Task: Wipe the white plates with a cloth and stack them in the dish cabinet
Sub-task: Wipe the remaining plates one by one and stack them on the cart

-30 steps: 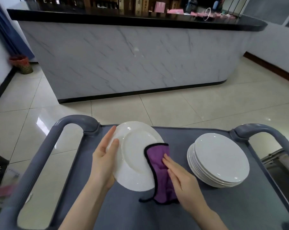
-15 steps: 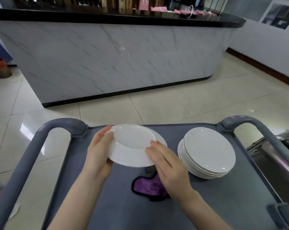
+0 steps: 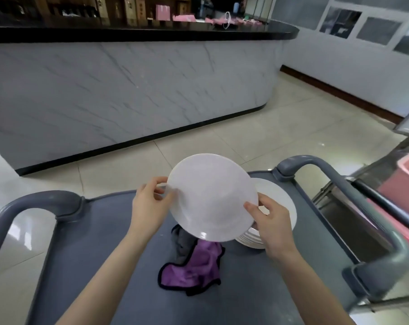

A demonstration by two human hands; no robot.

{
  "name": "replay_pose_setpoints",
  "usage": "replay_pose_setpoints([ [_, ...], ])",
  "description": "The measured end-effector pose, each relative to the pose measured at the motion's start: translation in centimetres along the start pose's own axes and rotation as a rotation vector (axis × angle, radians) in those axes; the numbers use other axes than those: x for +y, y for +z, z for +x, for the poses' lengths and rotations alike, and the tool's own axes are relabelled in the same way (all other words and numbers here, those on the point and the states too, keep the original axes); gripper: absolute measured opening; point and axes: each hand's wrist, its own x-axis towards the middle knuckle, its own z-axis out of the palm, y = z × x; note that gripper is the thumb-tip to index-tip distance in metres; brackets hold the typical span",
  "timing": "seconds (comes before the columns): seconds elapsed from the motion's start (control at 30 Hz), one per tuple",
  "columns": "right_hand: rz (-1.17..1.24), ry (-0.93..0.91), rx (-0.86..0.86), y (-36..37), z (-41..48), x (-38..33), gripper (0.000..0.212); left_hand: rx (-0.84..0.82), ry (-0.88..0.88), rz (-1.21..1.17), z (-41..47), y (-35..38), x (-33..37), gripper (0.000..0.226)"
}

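Observation:
I hold one white plate (image 3: 210, 195) up above the grey cart (image 3: 93, 266), tilted with its underside towards me. My left hand (image 3: 149, 205) pinches its left rim. On the right rim, my right hand (image 3: 271, 221) grips with curled fingers. The purple cloth (image 3: 194, 268) with black edging lies crumpled on the cart top below the plate, held by neither hand. A stack of white plates (image 3: 281, 207) sits on the cart behind my right hand, partly hidden by the raised plate.
The cart has grey tubular handles at left (image 3: 34, 205) and right (image 3: 320, 165). A marble-fronted counter (image 3: 128, 90) with a black top stands ahead across the tiled floor. A metal unit (image 3: 339, 202) and something pink (image 3: 407, 174) are at the right.
The cloth was dropped onto the cart and my right hand took the plate's right rim. Both hands lifted the plate higher and turned it. The view swung to the right.

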Motion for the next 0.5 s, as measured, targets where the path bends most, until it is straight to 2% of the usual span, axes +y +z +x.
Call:
replay_pose_setpoints([
  [0.1, 0.074, 0.103, 0.032, -2.2, 0.0, 0.3, 0.025, -0.078, -0.019, -0.060, 0.4, 2.2, 0.6, 0.028],
  [0.27, 0.054, 0.162, 0.159, -6.3, 1.9, 1.8, 0.043, -0.129, -0.082, -0.119, 1.0, 6.6, 1.8, 0.035],
  [0.5, -0.098, 0.112, 0.174, -9.6, 6.4, 5.7, 0.031, -0.077, -0.231, -0.221, 0.9, 14.4, 2.3, 0.029],
])
